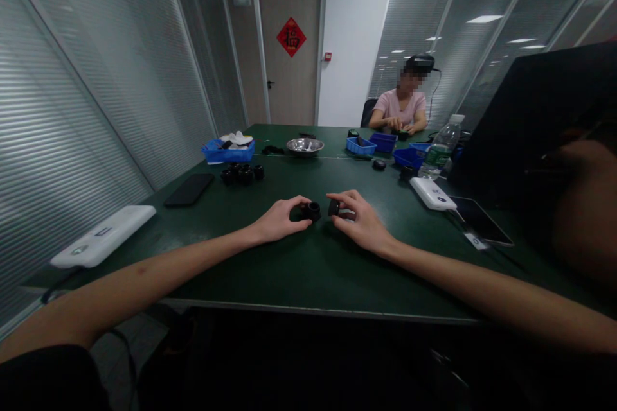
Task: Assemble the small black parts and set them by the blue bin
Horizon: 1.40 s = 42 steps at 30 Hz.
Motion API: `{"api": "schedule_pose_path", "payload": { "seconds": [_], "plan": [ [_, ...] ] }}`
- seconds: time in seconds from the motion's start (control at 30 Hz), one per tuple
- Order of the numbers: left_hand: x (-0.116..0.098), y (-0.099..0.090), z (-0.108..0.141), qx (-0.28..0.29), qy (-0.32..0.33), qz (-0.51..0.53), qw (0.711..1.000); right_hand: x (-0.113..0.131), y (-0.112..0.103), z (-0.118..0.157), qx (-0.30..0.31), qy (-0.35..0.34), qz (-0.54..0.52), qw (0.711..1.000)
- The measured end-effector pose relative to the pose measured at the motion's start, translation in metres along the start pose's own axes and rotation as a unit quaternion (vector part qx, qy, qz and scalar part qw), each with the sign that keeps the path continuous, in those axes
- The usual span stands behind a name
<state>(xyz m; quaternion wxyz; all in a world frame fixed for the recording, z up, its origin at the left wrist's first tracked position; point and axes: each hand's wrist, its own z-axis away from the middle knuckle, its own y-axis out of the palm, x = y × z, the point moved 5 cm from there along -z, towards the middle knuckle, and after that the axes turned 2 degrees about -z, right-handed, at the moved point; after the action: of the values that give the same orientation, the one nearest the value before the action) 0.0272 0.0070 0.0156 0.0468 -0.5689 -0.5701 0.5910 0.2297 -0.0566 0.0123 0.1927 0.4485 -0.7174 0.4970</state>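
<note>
Between the thumb and fingers of my left hand point(282, 220) is a short black cylindrical part point(313, 210) with a round opening facing up and toward me, low over the green table. My right hand point(359, 221) pinches a small black round piece point(333, 207), held on edge like a cap. A narrow gap separates the two parts. Farther back on the left, several similar black cylindrical parts point(245, 173) stand in a cluster.
A black phone point(189, 190) and a white power bank point(103, 236) lie left. A blue tray point(228, 153), metal bowl point(305, 146) and blue bins point(384, 142) stand farther back. On the right are a bottle point(441, 148), a white power bank point(432, 194) and a tablet point(482, 220). A co-worker sits opposite.
</note>
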Motion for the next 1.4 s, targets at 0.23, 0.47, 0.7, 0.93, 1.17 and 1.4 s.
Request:
{"api": "schedule_pose_path", "payload": {
  "seconds": [0.23,0.47,0.7,0.93,1.17,1.4],
  "plan": [
    [0.007,0.004,-0.003,0.033,0.013,0.008,0.999,0.008,0.004,-0.005,-0.012,-0.038,0.011,0.999],
    [0.008,0.005,-0.005,0.043,0.022,0.005,0.999,0.015,0.012,-0.006,0.044,-0.084,0.029,0.995],
    [0.007,0.004,-0.005,0.058,0.027,-0.001,0.998,0.02,0.017,-0.008,0.059,-0.099,0.023,0.993],
    [0.011,0.006,-0.006,0.056,0.014,-0.008,0.998,0.018,0.019,-0.009,0.072,-0.09,0.031,0.993],
    [0.012,0.005,-0.006,0.041,0.011,-0.017,0.999,0.015,0.019,-0.009,0.055,-0.101,0.032,0.993],
    [0.032,-0.012,-0.011,-0.013,-0.074,-0.063,0.995,0.012,0.016,-0.008,0.012,-0.086,0.05,0.995]
  ]
}}
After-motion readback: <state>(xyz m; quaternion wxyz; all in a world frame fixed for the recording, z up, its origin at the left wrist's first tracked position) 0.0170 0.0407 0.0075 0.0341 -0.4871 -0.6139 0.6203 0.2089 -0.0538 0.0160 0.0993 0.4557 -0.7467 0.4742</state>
